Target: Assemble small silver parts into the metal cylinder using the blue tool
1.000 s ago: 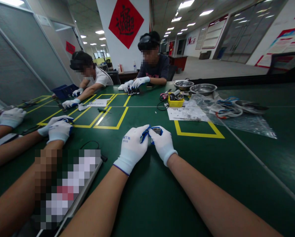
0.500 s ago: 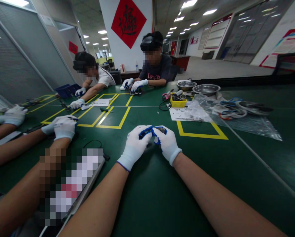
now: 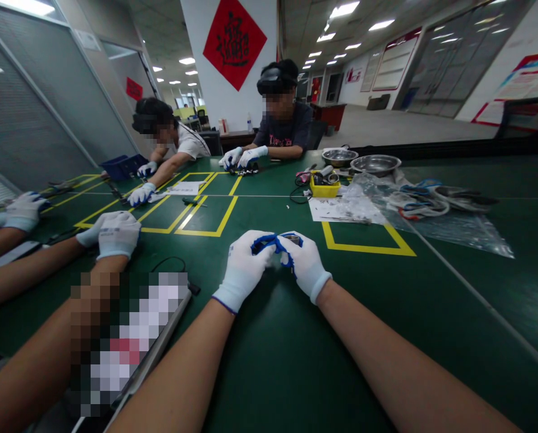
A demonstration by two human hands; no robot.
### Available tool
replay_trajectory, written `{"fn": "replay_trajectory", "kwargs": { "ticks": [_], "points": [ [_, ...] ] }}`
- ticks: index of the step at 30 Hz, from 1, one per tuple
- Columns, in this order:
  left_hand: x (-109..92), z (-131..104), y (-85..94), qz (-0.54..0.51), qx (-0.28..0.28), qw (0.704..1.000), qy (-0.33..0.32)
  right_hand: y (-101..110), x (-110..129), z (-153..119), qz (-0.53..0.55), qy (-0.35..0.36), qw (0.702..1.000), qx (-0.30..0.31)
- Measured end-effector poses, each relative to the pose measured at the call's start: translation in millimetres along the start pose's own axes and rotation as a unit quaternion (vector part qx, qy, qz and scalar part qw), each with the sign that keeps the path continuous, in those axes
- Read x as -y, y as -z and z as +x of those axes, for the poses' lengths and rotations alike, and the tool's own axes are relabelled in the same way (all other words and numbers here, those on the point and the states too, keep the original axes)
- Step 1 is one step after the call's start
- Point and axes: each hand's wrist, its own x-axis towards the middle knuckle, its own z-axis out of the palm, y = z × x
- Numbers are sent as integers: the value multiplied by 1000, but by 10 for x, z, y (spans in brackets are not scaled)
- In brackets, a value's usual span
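Observation:
My left hand (image 3: 246, 263) and my right hand (image 3: 307, 258), both in white gloves with blue palms, meet fingertip to fingertip just above the green table (image 3: 269, 373). A small round part with a silvery metal rim (image 3: 293, 239) sits in the curled fingers of my right hand; most of it is hidden. The fingers of my left hand are bent and pressed together against the right fingertips. What they pinch, if anything, is covered by the glove.
Ahead to the right stand a yellow bin (image 3: 325, 186) of small parts, metal bowls (image 3: 375, 164) and a plastic bag (image 3: 458, 222) with cables. A white power strip (image 3: 154, 361) lies left of my forearm. Co-workers' gloved hands (image 3: 118, 234) are at the left and across the table.
My hands stay together in nearly the same spot, with only a slight shift of the left fingers. Across the table, the co-workers' hands have moved a little.

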Motion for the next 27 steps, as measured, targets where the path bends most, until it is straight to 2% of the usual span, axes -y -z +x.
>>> {"fn": "replay_trajectory", "kwargs": {
  "ticks": [7, 14, 17, 20, 27],
  "points": [
    [6, 18, 10, -15, -10, 1000, 15, -6, 27, -22, 1, 6, 1000, -1],
    [36, 75, 22, -109, -40, 991, 65, -19, 25, -44, -13, 29, 999, -22],
    [27, 91, 43, -126, -44, 989, 62, -41, 5, -42, -43, 70, 996, -35],
    [-3, 97, 73, -132, -39, 989, 53, -68, -3, -51, -81, 112, 990, -23],
    [-121, 73, 136, -64, -2, 998, 2, -94, 12, -101, -101, 120, 988, 11]
  ]
}}
